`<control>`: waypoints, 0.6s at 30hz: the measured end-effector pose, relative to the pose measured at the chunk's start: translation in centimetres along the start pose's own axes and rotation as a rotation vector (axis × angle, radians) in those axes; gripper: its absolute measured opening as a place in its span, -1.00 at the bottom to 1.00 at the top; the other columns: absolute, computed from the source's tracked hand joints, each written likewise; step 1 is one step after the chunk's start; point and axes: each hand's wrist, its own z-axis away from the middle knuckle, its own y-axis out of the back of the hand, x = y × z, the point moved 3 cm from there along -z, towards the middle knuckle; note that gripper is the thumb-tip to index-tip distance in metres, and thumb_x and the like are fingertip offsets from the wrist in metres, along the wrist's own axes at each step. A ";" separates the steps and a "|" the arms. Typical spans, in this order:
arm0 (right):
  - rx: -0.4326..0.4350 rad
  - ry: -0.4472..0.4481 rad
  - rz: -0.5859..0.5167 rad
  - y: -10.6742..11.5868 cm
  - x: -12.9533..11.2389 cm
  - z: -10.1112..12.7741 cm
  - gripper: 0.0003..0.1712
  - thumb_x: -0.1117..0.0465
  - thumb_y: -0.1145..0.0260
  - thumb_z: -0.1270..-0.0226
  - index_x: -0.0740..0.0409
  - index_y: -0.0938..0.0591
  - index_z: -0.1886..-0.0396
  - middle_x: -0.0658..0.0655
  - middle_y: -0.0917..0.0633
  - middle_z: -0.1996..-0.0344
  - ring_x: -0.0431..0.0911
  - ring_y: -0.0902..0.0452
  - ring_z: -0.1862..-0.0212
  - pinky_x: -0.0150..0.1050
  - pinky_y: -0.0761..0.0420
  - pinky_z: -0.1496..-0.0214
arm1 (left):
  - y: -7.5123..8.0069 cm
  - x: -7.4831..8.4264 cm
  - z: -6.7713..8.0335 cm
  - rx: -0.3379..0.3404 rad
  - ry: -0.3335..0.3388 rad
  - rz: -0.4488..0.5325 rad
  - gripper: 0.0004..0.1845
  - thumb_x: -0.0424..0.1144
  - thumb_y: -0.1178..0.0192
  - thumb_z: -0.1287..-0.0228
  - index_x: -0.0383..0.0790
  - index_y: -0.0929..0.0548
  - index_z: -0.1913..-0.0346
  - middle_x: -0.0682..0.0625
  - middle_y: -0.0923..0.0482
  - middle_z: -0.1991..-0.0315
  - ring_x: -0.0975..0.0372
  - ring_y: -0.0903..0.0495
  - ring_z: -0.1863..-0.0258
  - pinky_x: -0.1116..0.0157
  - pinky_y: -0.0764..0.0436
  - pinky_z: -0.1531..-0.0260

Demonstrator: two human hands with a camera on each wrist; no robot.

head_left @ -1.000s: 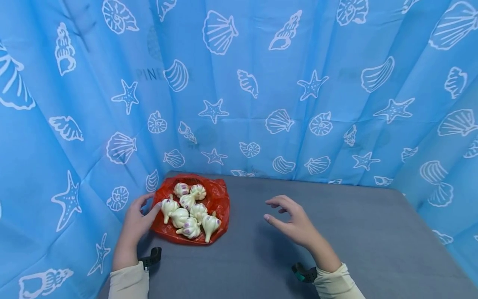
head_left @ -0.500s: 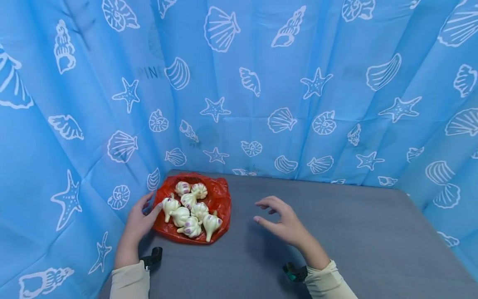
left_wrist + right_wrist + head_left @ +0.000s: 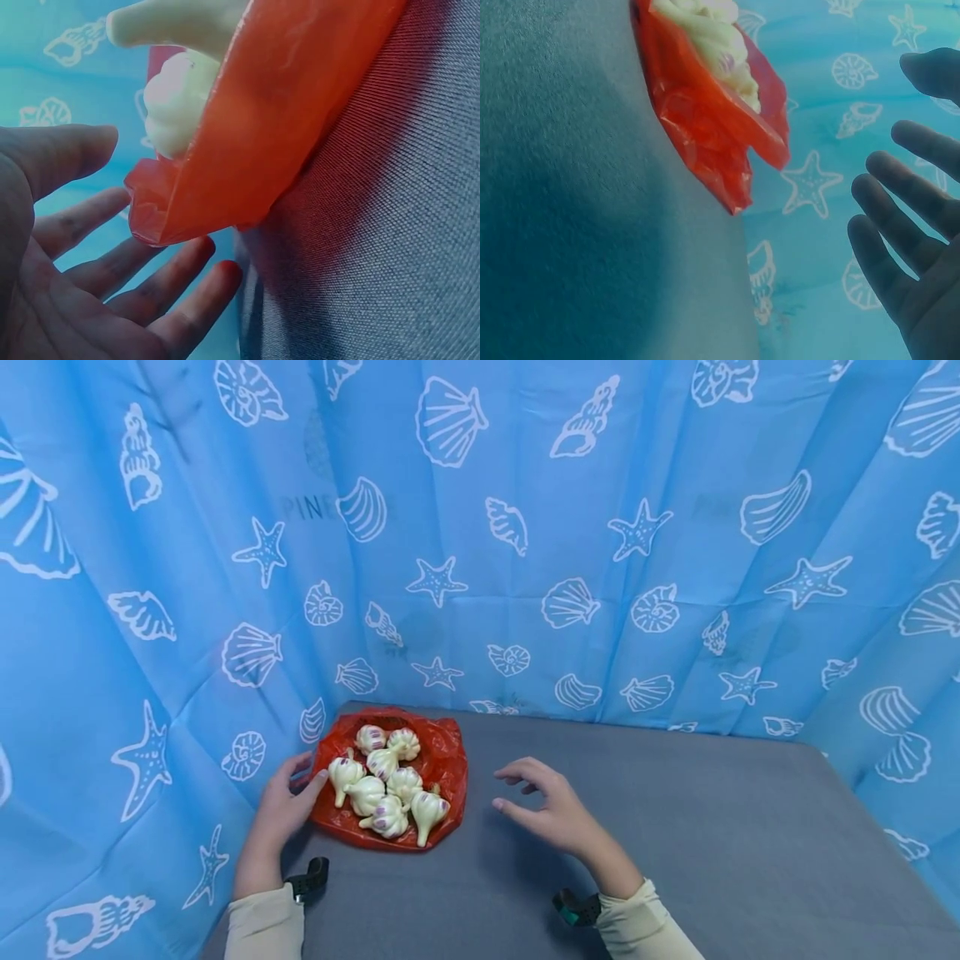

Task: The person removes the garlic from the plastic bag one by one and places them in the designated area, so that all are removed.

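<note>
A red plastic bag (image 3: 447, 758) lies wide-mouthed on the grey cloth, with several white, purple-streaked garlic bulbs (image 3: 366, 796) in it. At the bag's left edge is my left hand (image 3: 279, 810), thumb toward the bulbs. The left wrist view shows the fingers (image 3: 184, 289) spread just beside the bag's corner (image 3: 154, 210), with a gap between thumb and plastic; whether a fingertip touches it I cannot tell. To the right of the bag my right hand (image 3: 551, 817) hovers over the cloth, holding nothing, its fingers (image 3: 900, 217) loosely extended.
A grey cloth-covered table (image 3: 720, 835) stretches to the right of the bag. Blue curtains (image 3: 510, 468) with white shell and starfish prints hang behind the table and along its left and right sides. Each wrist wears a dark strap with a camera mount (image 3: 309, 878).
My right hand has moved left, closer to the bag. The left hand stays at the bag's left edge, and the bag and bulbs lie as before. The head view has shifted slightly.
</note>
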 end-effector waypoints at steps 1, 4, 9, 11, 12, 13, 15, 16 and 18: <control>-0.004 0.002 -0.003 -0.2 0.0 -0.1 -0.65 0.12 -0.53 -0.38 -0.08 -0.74 -0.13 -0.08 -0.74 -0.06 -0.17 -0.66 -0.08 -0.09 -0.77 -0.07 | 0.0 0.0 0.0 -0.001 -0.001 0.006 -0.25 -0.01 -0.10 -0.64 -0.30 -0.15 -0.67 -0.39 -0.18 -0.62 -0.32 -0.29 -0.55 -0.26 -0.38 -0.49; -0.018 -0.003 -0.009 -0.8 0.1 -0.2 -0.65 0.11 -0.54 -0.37 -0.09 -0.74 -0.12 -0.09 -0.74 -0.05 -0.19 -0.66 -0.07 -0.18 -0.75 -0.06 | -0.2 -0.2 0.0 -0.009 -0.002 0.022 -0.25 -0.02 -0.10 -0.65 -0.30 -0.14 -0.67 -0.41 -0.18 -0.62 -0.33 -0.30 -0.54 -0.24 -0.40 -0.48; -0.042 0.003 -0.014 -1.8 0.0 -0.5 -0.65 0.11 -0.55 -0.36 -0.07 -0.75 -0.11 -0.06 -0.74 -0.06 -0.17 -0.67 -0.07 -0.18 -0.76 -0.06 | -0.4 -0.5 0.0 -0.019 -0.002 0.048 -0.25 -0.04 -0.10 -0.66 -0.30 -0.12 -0.68 -0.42 -0.18 -0.60 -0.33 -0.35 -0.52 -0.21 -0.45 -0.45; -0.052 0.014 -0.012 -2.2 -0.1 -0.7 -0.64 0.11 -0.55 -0.36 -0.05 -0.75 -0.12 -0.02 -0.74 -0.06 -0.15 -0.67 -0.07 -0.17 -0.77 -0.06 | -0.5 -0.6 0.0 -0.021 -0.001 0.049 -0.25 -0.04 -0.10 -0.66 -0.30 -0.11 -0.68 -0.43 -0.18 -0.60 -0.33 -0.36 -0.51 -0.20 -0.46 -0.44; -0.057 0.020 -0.009 -2.4 -0.1 -0.8 -0.63 0.10 -0.55 -0.36 -0.04 -0.74 -0.13 -0.01 -0.74 -0.07 -0.15 -0.67 -0.08 -0.16 -0.77 -0.07 | -0.5 -0.6 -0.1 -0.022 0.000 0.050 -0.25 -0.04 -0.09 -0.66 -0.30 -0.11 -0.68 -0.43 -0.18 -0.60 -0.33 -0.36 -0.51 -0.21 -0.46 -0.44; -0.063 0.020 -0.006 -2.6 -0.2 -0.9 -0.63 0.10 -0.55 -0.36 -0.04 -0.74 -0.13 -0.01 -0.74 -0.07 -0.15 -0.67 -0.08 -0.16 -0.77 -0.07 | -0.5 -0.6 -0.1 -0.023 0.001 0.049 -0.25 -0.04 -0.09 -0.66 -0.30 -0.11 -0.68 -0.43 -0.18 -0.60 -0.33 -0.36 -0.51 -0.21 -0.46 -0.44; -0.075 0.023 0.000 -3.0 -0.3 -1.1 -0.63 0.09 -0.54 -0.37 -0.04 -0.74 -0.14 0.00 -0.74 -0.07 -0.14 -0.67 -0.08 -0.13 -0.78 -0.08 | -0.5 -0.6 -0.1 -0.023 0.003 0.052 -0.26 -0.06 -0.09 -0.66 -0.30 -0.10 -0.68 -0.43 -0.18 -0.60 -0.33 -0.36 -0.51 -0.21 -0.46 -0.45; -0.083 0.023 0.001 -3.2 -0.4 -1.2 -0.63 0.09 -0.54 -0.38 -0.04 -0.74 -0.15 0.02 -0.74 -0.07 -0.14 -0.67 -0.09 -0.09 -0.78 -0.08 | -0.5 -0.6 -0.2 -0.022 0.002 0.055 -0.27 -0.07 -0.09 -0.66 -0.30 -0.11 -0.68 -0.43 -0.19 -0.60 -0.33 -0.36 -0.51 -0.21 -0.46 -0.45; -0.100 0.026 0.001 -3.5 -0.5 -1.4 -0.62 0.08 -0.53 -0.39 0.00 -0.74 -0.15 0.04 -0.74 -0.08 -0.13 -0.66 -0.09 -0.04 -0.78 -0.09 | -0.5 -0.6 -0.2 -0.018 0.001 0.062 -0.28 -0.11 -0.09 -0.66 -0.30 -0.12 -0.68 -0.43 -0.19 -0.59 -0.32 -0.37 -0.51 -0.21 -0.46 -0.45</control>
